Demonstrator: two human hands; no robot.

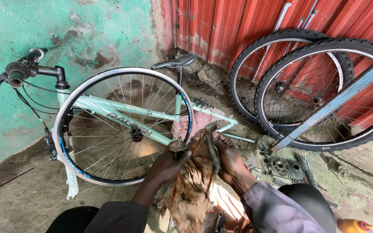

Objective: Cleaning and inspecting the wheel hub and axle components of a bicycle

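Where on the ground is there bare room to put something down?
Bare concrete lies lower left, between the green wall and the bare wheel rim. It is crowded right of the hands, around the sprocket cluster, scattered small parts and two tyred wheels.

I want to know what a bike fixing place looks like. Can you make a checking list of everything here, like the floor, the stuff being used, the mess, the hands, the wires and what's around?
Surface: bare, dirty concrete floor, stained and gritty.
Job's things: a dirty brown rag, held in front of a bare silver wheel rim that leans on a mint green bike frame.
Clutter: a gear cluster, small metal parts and loose spokes on the floor; pliers with red handles lower down.
Grippers: left hand and right hand both grip the rag.
Cables: black brake cables hang from the handlebar.
Surroundings: green painted wall, red corrugated metal sheet, two tyred wheels leaning on it, a blue metal bar.
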